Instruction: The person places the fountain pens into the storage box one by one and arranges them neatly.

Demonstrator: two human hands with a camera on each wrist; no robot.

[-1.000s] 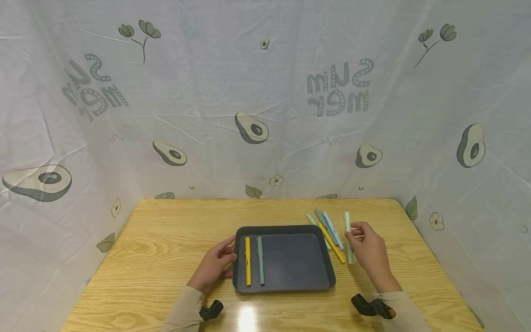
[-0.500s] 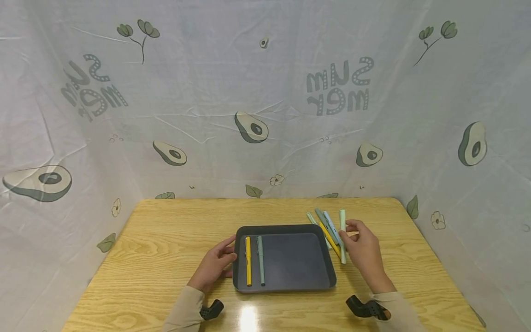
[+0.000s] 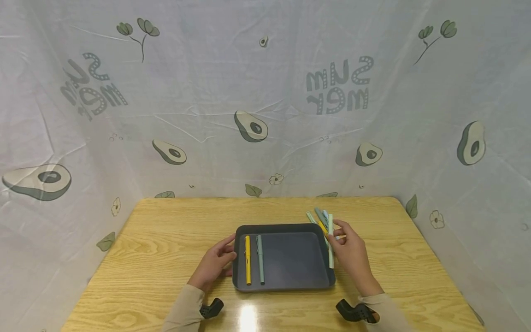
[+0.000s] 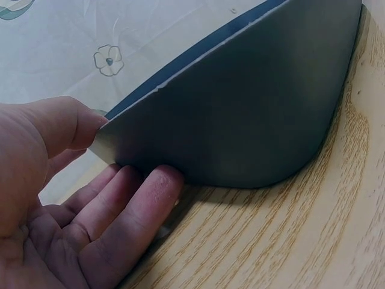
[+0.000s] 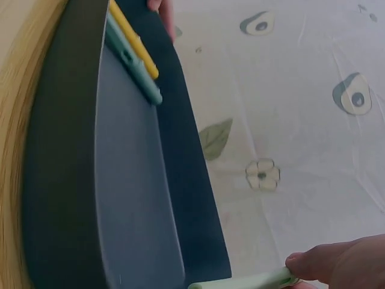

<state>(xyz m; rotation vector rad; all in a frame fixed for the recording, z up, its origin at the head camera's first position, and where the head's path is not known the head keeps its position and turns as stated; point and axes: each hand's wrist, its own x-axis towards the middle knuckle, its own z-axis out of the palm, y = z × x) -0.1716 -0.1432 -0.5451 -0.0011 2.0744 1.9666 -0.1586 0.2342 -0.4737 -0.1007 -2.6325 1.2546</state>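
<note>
A dark grey tray (image 3: pixel 290 285) lies on the table, with a yellow pen (image 3: pixel 248 260) and a grey-green pen (image 3: pixel 260 259) side by side in its left part. My left hand (image 3: pixel 214 264) holds the tray's left side; in the left wrist view its thumb is at the rim and its bent fingers meet the lower wall. My right hand (image 3: pixel 350 248) pinches a pale green pen (image 3: pixel 330 249) between thumb and fingers, above the tray's right rim. In the right wrist view that pen (image 5: pixel 243 282) shows only partly, at the bottom edge.
Behind the held pen, partly hidden, is a loose bunch of pens on the table (image 3: pixel 174 240): another pale green pen (image 3: pixel 310 216), a dark green pen (image 3: pixel 318 213), a yellow pen (image 3: pixel 322 227) and a light blue one. A patterned cloth (image 3: pixel 199 92) hangs around the table's back and sides.
My right hand has moved left with the pale green pen, from right of the loose pens to over the tray's right rim. The left hand and the tray have stayed put.
</note>
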